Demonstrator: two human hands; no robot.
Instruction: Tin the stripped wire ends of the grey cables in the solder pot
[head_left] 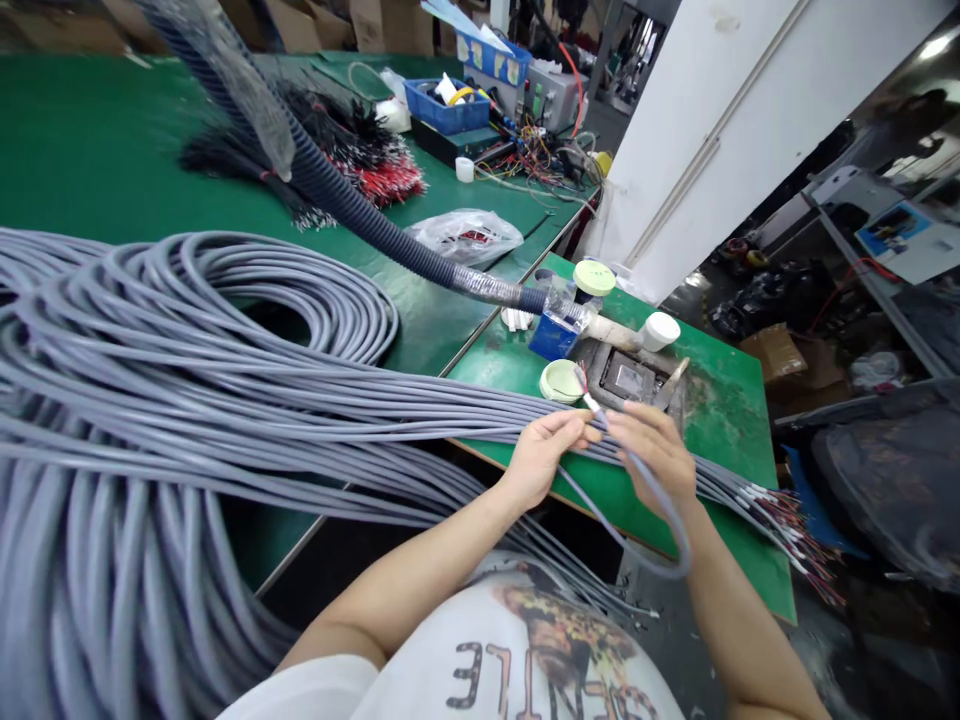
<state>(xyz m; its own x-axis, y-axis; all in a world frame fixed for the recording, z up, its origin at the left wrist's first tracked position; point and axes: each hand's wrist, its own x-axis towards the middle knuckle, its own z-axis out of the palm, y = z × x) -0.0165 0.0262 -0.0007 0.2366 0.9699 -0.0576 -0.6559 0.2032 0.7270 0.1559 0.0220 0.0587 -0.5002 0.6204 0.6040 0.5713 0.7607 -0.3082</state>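
Note:
A grey cable (664, 500) bends in a loop below my hands. Its stripped end (587, 393), with thin coloured wires, points up toward a pale round tub (561, 380). My left hand (547, 455) has thumb and fingers pinched together at the cable just below that end. Close beside it, my right hand (656, 455) has its fingers closed around the same cable, a little farther from the tip. Beneath both hands runs a thick bundle of grey cables (450, 408), with its stripped wire ends (795, 530) fanned out at the right edge of the green board.
Behind my hands is a dirty metal solder pot (630, 378) with a blue box (553, 335) beside it. A ribbed hose (352, 205) hangs across the bench to there. Coiled grey cables (135, 330) cover the left. White cup (660, 330) and yellowish lid (594, 277) stand behind.

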